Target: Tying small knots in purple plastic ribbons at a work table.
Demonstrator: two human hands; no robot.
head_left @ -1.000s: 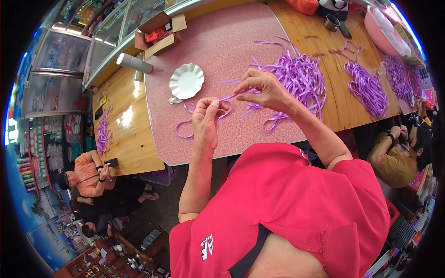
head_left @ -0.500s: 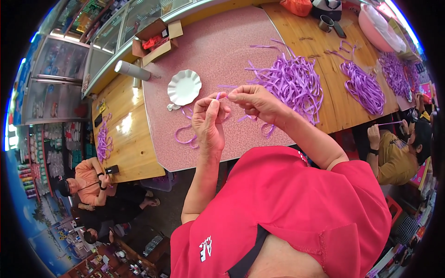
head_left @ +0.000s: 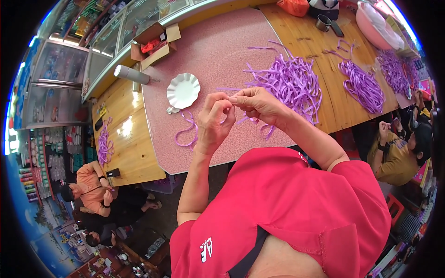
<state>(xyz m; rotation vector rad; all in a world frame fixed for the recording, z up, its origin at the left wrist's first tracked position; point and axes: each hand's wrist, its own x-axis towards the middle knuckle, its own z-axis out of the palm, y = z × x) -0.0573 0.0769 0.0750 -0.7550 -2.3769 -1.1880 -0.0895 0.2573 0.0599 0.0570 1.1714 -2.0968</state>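
Note:
Over the pink tabletop [head_left: 222,41], my left hand [head_left: 216,121] and right hand [head_left: 260,104] meet with their fingers pinched together. A purple ribbon [head_left: 176,137] curls on the tabletop beside my left hand and runs up to it. The bit between my fingertips is mostly covered by them. Past my right hand spreads a loose heap of purple ribbons [head_left: 296,81], with a few strands reaching left behind my fingers. A white scalloped dish [head_left: 183,91] lies up and left of my hands, a small whitish lump [head_left: 173,110] at its near edge.
Far left stand a grey cylinder [head_left: 132,74] and an open carton [head_left: 159,54] holding red things. More purple bundles [head_left: 364,88] lie on the wooden table at right, near a metal mug [head_left: 323,22] and pink basin [head_left: 375,30]. People sit at left [head_left: 92,185] and right [head_left: 394,157].
My left hand has turned, its fingers curling over toward my right fingertips, and the purple bit between them is now covered. Right hand nearly unmoved. The people at both sides have shifted their hands.

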